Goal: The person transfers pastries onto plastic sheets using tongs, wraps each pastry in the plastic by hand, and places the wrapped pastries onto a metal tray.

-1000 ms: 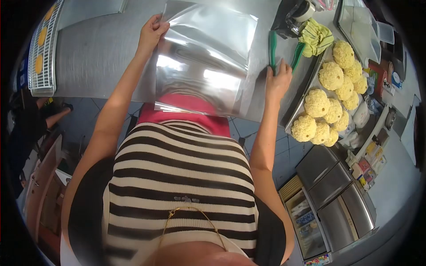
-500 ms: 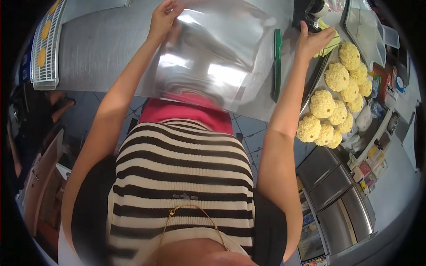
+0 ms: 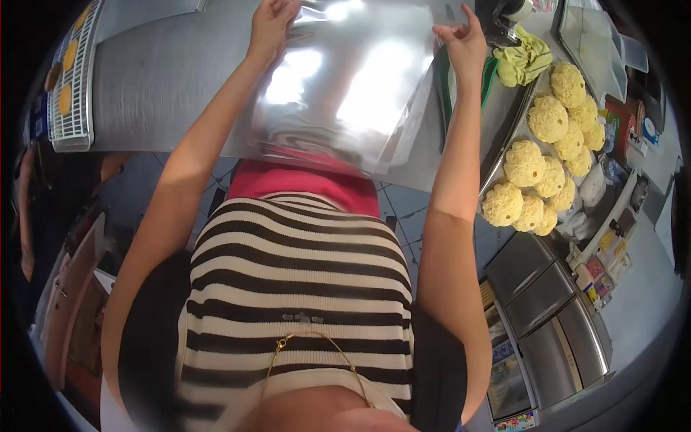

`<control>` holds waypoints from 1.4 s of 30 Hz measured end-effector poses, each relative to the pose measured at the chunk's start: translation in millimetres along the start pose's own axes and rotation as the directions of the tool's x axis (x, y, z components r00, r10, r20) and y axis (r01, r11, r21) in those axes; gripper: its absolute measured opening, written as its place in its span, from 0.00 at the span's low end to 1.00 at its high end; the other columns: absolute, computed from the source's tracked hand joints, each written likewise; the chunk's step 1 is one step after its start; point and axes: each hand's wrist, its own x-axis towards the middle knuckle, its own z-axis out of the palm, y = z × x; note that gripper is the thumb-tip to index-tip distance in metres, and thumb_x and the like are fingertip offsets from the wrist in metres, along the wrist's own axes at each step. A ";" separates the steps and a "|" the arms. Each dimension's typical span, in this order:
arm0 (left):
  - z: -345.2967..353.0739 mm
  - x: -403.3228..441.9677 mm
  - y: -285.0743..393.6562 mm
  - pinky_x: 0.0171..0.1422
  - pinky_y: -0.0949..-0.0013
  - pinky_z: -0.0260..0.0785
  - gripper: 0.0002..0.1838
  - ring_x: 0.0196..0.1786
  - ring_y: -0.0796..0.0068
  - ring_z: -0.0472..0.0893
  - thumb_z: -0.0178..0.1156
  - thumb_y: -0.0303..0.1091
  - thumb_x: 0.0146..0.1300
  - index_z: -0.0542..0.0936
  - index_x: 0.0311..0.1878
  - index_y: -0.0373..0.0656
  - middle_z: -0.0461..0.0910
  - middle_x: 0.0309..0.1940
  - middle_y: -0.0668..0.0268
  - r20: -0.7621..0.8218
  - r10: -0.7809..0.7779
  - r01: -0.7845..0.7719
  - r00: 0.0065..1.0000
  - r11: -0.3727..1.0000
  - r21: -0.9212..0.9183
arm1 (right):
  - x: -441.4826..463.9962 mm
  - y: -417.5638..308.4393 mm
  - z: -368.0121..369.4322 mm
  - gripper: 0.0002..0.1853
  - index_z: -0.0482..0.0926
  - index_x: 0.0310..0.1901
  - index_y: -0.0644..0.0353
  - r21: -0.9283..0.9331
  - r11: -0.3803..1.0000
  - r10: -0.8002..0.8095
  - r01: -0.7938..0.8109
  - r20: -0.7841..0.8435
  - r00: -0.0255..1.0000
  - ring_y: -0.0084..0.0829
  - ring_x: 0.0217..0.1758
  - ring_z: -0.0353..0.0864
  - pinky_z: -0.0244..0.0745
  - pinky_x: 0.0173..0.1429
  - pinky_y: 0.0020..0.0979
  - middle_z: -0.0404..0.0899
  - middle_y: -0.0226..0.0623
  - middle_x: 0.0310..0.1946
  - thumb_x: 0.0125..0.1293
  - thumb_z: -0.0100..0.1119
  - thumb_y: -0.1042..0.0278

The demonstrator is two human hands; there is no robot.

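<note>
Clear plastic sheets point(image 3: 345, 86) lie over the front edge of the metal table, shiny with reflected light. My left hand point(image 3: 273, 25) pinches their upper left edge. At the upper right side of the sheets is my right hand point(image 3: 464, 47), its fingers apart and the tips near the sheet's edge; I see nothing held in it. Green handles point(image 3: 445, 93) lie under and beside my right wrist. Just right of that hand sits a crumpled yellow-green cloth point(image 3: 523, 57).
A tray point(image 3: 504, 147) at the right bears several yellow shredded-looking balls point(image 3: 548, 119). A white wire rack point(image 3: 80, 93) with flat orange rounds stands at the far left. Another person's arm point(image 3: 26, 216) shows at the left edge. A metal refrigerator point(image 3: 533, 288) stands lower right.
My right hand went from the green handles to the cloth, then back left to the sheet's edge. My left hand moved slightly up and right, still pinching the sheets.
</note>
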 end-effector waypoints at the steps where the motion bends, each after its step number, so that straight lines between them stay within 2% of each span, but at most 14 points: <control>1: 0.9 -0.2 -2.4 0.52 0.79 0.67 0.16 0.48 0.80 0.75 0.55 0.26 0.61 0.71 0.53 0.40 0.76 0.46 0.68 -0.037 0.013 -0.011 0.999 0.998 0.057 | 8.2 0.5 -0.3 0.27 0.68 0.55 0.62 -0.003 0.994 0.105 -0.105 0.036 0.994 0.30 0.47 0.72 0.65 0.51 0.31 0.72 0.41 0.46 0.52 0.65 0.67; 2: 1.9 -1.2 -5.3 0.52 0.79 0.67 0.16 0.48 0.80 0.75 0.55 0.26 0.61 0.71 0.53 0.40 0.76 0.46 0.68 -0.036 0.003 0.000 0.999 0.998 0.061 | 12.6 2.1 -1.1 0.23 0.71 0.50 0.61 -0.010 0.977 0.212 -0.212 0.072 0.975 0.35 0.53 0.67 0.59 0.57 0.40 0.68 0.42 0.51 0.53 0.63 0.66; 4: 7.9 -0.9 -9.5 0.59 0.56 0.56 0.21 0.61 0.65 0.63 0.57 0.38 0.60 0.70 0.56 0.45 0.69 0.55 0.60 -0.091 -0.133 0.142 0.987 0.986 0.089 | 6.2 7.5 -1.2 0.18 0.74 0.46 0.60 -0.026 0.946 0.325 -0.324 0.105 0.940 0.40 0.59 0.63 0.54 0.63 0.48 0.64 0.44 0.55 0.54 0.62 0.64; 5: 9.9 0.9 -8.9 0.63 0.45 0.51 0.23 0.67 0.58 0.58 0.57 0.43 0.59 0.69 0.57 0.47 0.65 0.60 0.56 -0.120 -0.193 0.205 0.974 0.974 0.098 | -0.3 9.2 2.3 0.20 0.72 0.49 0.61 -0.154 0.986 0.059 -0.068 -0.061 0.996 0.34 0.51 0.67 0.60 0.56 0.39 0.69 0.42 0.49 0.54 0.63 0.67; 7: 6.6 -8.1 6.5 0.61 0.55 0.55 0.23 0.63 0.64 0.63 0.56 0.39 0.61 0.68 0.58 0.45 0.67 0.58 0.59 -0.104 -0.052 0.073 0.993 0.973 0.217 | -18.9 10.9 8.7 0.25 0.70 0.55 0.63 -0.486 0.799 -0.513 0.355 -0.242 0.823 0.23 0.35 0.77 0.71 0.41 0.22 0.78 0.37 0.35 0.53 0.63 0.72; 9: -4.4 -30.5 26.4 0.56 0.76 0.64 0.21 0.53 0.76 0.73 0.53 0.30 0.63 0.67 0.60 0.40 0.72 0.54 0.64 -0.017 0.225 -0.196 0.974 0.880 0.434 | -58.9 7.9 -0.5 0.16 0.75 0.47 0.64 -0.203 0.958 -0.263 0.201 -0.345 0.901 0.22 0.32 0.77 0.71 0.40 0.23 0.79 0.35 0.29 0.56 0.61 0.72; 11: -20.6 -69.1 55.4 0.59 0.74 0.61 0.24 0.58 0.74 0.69 0.51 0.34 0.65 0.62 0.64 0.42 0.67 0.60 0.62 0.030 0.134 -0.128 0.991 0.822 0.554 | -115.0 4.0 -8.3 0.11 0.77 0.43 0.66 -0.070 0.995 0.057 -0.073 -0.207 0.977 0.21 0.32 0.77 0.72 0.39 0.23 0.78 0.32 0.26 0.59 0.57 0.73; 13: -44.3 -110.1 68.8 0.61 0.74 0.59 0.22 0.59 0.74 0.67 0.48 0.34 0.66 0.64 0.63 0.41 0.67 0.59 0.62 -0.117 -0.216 0.245 0.969 0.827 0.505 | -168.8 11.1 -3.7 0.09 0.78 0.40 0.68 0.017 0.956 0.292 -0.292 0.003 0.956 0.21 0.33 0.77 0.72 0.38 0.22 0.79 0.33 0.29 0.61 0.55 0.73; 15: -54.1 -145.8 78.4 0.61 0.73 0.58 0.21 0.59 0.74 0.67 0.46 0.33 0.66 0.65 0.62 0.41 0.68 0.58 0.63 -0.083 -0.364 0.358 0.928 0.804 0.475 | -212.2 9.2 16.9 0.09 0.78 0.39 0.69 0.378 0.800 0.488 -0.466 0.043 0.872 0.20 0.31 0.77 0.72 0.36 0.21 0.79 0.34 0.29 0.61 0.54 0.73; 19: -33.9 -180.6 78.2 0.58 0.76 0.60 0.19 0.57 0.76 0.69 0.45 0.29 0.66 0.67 0.60 0.40 0.71 0.55 0.63 -0.080 -0.426 0.418 0.901 0.807 0.418 | -231.8 0.8 38.6 0.09 0.78 0.37 0.69 0.544 0.686 0.604 -0.484 -0.054 0.795 0.18 0.25 0.74 0.66 0.28 0.18 0.77 0.31 0.26 0.59 0.56 0.72; 28: -38.7 -178.8 68.7 0.56 0.74 0.61 0.20 0.56 0.76 0.69 0.46 0.31 0.66 0.66 0.61 0.40 0.70 0.55 0.65 -0.064 -0.469 0.450 0.881 0.787 0.422 | -223.9 9.7 40.4 0.08 0.79 0.35 0.63 0.482 0.609 0.689 -0.630 0.071 0.721 0.17 0.24 0.71 0.64 0.26 0.17 0.76 0.29 0.25 0.55 0.62 0.69; 31: -32.4 -181.1 72.4 0.56 0.75 0.61 0.20 0.55 0.77 0.70 0.46 0.31 0.65 0.67 0.61 0.40 0.71 0.55 0.66 -0.087 -0.449 0.444 0.889 0.800 0.405 | -222.9 15.2 49.3 0.06 0.77 0.28 0.62 0.332 0.815 0.510 -0.474 -0.025 0.860 0.16 0.23 0.69 0.63 0.26 0.18 0.74 0.25 0.22 0.54 0.64 0.70; 36: -34.0 -182.7 69.3 0.56 0.75 0.61 0.20 0.55 0.77 0.70 0.47 0.31 0.65 0.67 0.61 0.41 0.71 0.54 0.66 -0.069 -0.453 0.442 0.889 0.806 0.395 | -222.2 8.1 45.1 0.09 0.73 0.27 0.63 0.139 0.900 0.428 -0.412 -0.110 0.897 0.17 0.23 0.68 0.64 0.28 0.20 0.72 0.25 0.20 0.52 0.65 0.72; 42: -34.9 -187.0 65.7 0.56 0.75 0.61 0.20 0.55 0.77 0.70 0.47 0.31 0.65 0.67 0.61 0.42 0.71 0.54 0.67 -0.037 -0.440 0.409 0.897 0.798 0.443 | -220.4 10.0 44.9 0.15 0.72 0.38 0.63 -0.011 0.930 0.355 -0.367 -0.230 0.906 0.27 0.22 0.72 0.68 0.30 0.28 0.73 0.34 0.19 0.47 0.65 0.75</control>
